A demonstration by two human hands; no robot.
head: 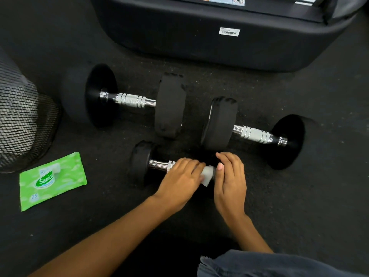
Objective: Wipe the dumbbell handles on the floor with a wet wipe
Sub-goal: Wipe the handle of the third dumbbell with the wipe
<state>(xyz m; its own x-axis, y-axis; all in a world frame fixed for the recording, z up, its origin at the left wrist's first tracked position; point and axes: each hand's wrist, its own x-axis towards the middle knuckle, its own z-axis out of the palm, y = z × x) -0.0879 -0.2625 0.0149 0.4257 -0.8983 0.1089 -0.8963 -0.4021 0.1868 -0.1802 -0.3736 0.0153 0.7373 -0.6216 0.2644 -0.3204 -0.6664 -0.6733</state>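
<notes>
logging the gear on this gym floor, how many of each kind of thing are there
dumbbells: 3 (far left dumbbell, right dumbbell, near dumbbell)
wet wipe: 1
green wipes pack: 1
mesh basket: 1
black machine base: 1
total: 7

The dark, speckled rubber floor [299, 206] carries three dumbbells with black heads and knurled chrome handles. One large dumbbell [131, 99] lies at the left, a second large dumbbell [253, 133] just beside it to the right and slightly nearer, their inner heads close together. A small dumbbell [143, 164] lies nearest, in front of the gap between them. A green pack of wet wipes [52, 180] lies flat at the near left, near a black mesh bin [22, 120]. The black base of a machine [219, 45] stands at the far side.
</notes>
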